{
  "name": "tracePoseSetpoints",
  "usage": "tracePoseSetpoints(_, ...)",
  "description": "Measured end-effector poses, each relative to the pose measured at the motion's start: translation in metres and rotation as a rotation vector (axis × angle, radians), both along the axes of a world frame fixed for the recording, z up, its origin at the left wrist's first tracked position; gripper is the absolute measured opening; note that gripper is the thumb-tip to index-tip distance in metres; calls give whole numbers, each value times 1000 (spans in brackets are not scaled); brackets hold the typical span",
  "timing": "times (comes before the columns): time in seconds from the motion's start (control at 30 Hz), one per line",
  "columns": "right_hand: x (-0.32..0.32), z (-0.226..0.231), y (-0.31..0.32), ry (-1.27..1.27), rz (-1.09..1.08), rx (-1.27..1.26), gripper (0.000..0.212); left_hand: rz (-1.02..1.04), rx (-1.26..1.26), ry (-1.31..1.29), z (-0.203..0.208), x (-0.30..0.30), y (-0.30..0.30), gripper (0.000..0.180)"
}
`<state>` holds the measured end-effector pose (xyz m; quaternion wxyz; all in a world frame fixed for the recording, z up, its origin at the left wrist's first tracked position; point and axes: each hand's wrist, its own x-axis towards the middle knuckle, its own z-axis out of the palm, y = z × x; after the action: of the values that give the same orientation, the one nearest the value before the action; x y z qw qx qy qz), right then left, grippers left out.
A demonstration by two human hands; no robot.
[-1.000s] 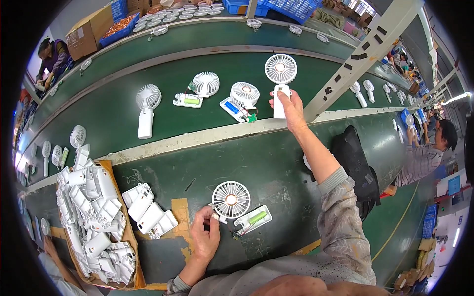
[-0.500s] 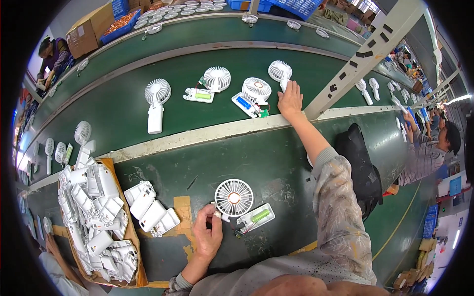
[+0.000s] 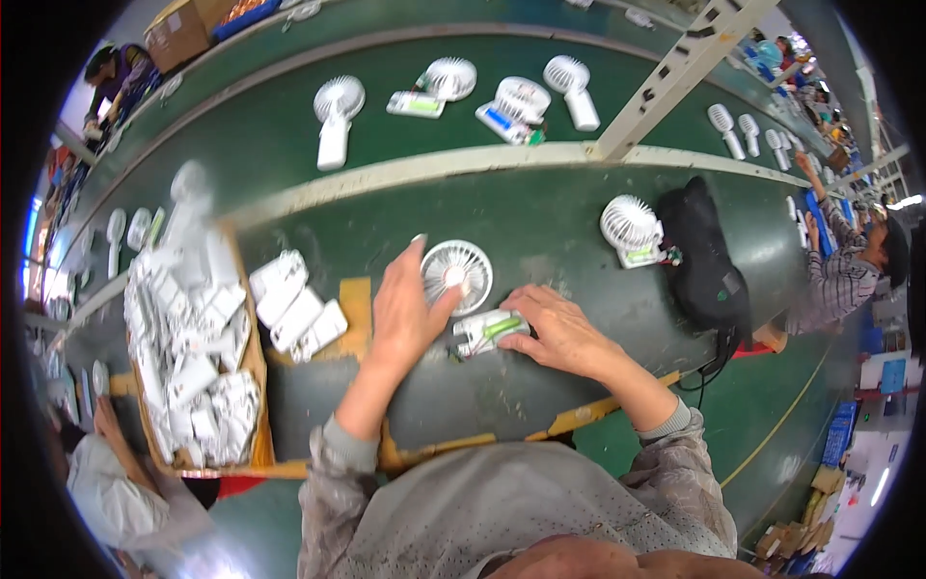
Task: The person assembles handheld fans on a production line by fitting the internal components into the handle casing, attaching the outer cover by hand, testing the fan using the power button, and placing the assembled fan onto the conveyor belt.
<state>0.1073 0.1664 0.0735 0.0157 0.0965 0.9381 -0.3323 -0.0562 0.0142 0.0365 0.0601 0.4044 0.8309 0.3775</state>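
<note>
A white handheld fan's round head (image 3: 456, 277) lies on the bench in front of me. My left hand (image 3: 403, 307) is at its left side, fingers stretched out and apart, with the thumb reaching over the fan's lower left rim. Just below and right of the head is an opened white handle housing (image 3: 475, 335) holding a green battery (image 3: 503, 328). My right hand (image 3: 559, 331) grips the right end of this housing between thumb and fingers. Any wires joining head and housing are blurred.
A cardboard box (image 3: 258, 425) of white housing parts stands left, with several loose housings (image 3: 294, 304) beside it. Another opened fan (image 3: 632, 230) and a black bag (image 3: 706, 256) lie right. Assembled fans (image 3: 335, 121) rest on the belt beyond the white rail (image 3: 386, 180). A post (image 3: 666, 87) rises there.
My right hand has come back from the fan on the belt to the handle housing on the bench. My left hand's fingers have opened beside the fan head. The view has shifted.
</note>
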Motion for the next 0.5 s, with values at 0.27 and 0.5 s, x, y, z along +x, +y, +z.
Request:
tracePoseSetpoints(0.27, -3, -13, -27, 51, 56, 115, 45, -69, -172, -311, 1, -22, -5, 78)
tracePoseSetpoints(0.5, 6, -24, -41, -5, 68, 129, 35, 238, 170, -543, 0, 0, -41, 65)
